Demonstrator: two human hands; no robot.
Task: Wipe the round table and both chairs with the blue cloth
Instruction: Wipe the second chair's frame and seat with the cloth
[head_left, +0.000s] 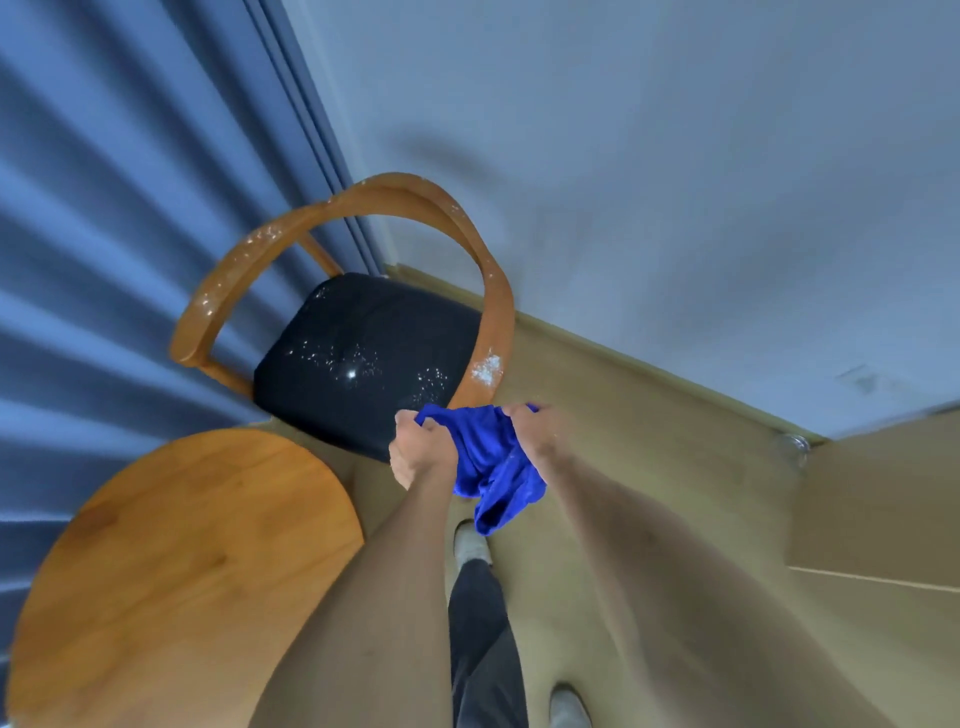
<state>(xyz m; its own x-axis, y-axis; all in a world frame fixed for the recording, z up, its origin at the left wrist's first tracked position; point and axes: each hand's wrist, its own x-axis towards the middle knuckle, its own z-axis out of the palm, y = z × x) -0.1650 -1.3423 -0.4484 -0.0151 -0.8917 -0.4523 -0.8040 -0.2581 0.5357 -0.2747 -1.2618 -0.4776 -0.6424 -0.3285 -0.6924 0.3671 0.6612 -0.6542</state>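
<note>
The round counter (171, 561) is cut off by the lower left edge, and the left forearm covers its near right rim. The blue cloth (493, 467) is bunched between the left hand (421, 452) and right hand (535, 431), so its folds hide much of its surface, and the fingers curled into it are mostly out of sight. The chair (358, 358) seat's near corner lies behind the left hand and cloth; its legs are hidden beneath the seat. A small shiny object (795, 447) by the wall is too blurred to identify.
</note>
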